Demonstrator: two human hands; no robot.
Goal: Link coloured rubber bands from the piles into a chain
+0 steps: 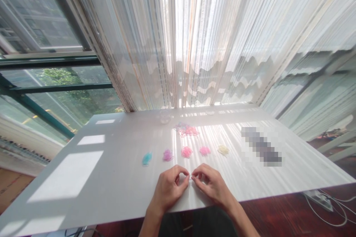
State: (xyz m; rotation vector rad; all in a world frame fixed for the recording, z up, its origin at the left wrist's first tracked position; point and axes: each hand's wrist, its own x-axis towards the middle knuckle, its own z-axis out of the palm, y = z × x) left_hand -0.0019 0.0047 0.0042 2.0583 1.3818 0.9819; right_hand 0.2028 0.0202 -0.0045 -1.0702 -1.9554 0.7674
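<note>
Strands [186, 152], thin and brightly coloured, lie on the white surface [119, 192]. They look fine and slightly shiny, and they curl over one another. There is one mixed heap [187, 130] at the back, loose and spread, with red and pink on its right part and bluish, lilac tones on its left. Nearer to the person there are five small piles, apart from one another, in a row: one blue pile [147, 159], one purple pile [167, 155], one red pile [186, 152], one pink pile [205, 150] and one pale yellow pile [223, 150]. Single strands are too small to count.

Two hands are in front of the row. The left hand [170, 185] and the right hand [211, 184] each have a narrow grip, thumb and forefinger pinched together, the two pinches just beside each other. Whether a strand is between the fingertips, I cannot tell. Behind the heap is one clear dish [165, 118]; at the right, one pixelated thing [261, 146].
</note>
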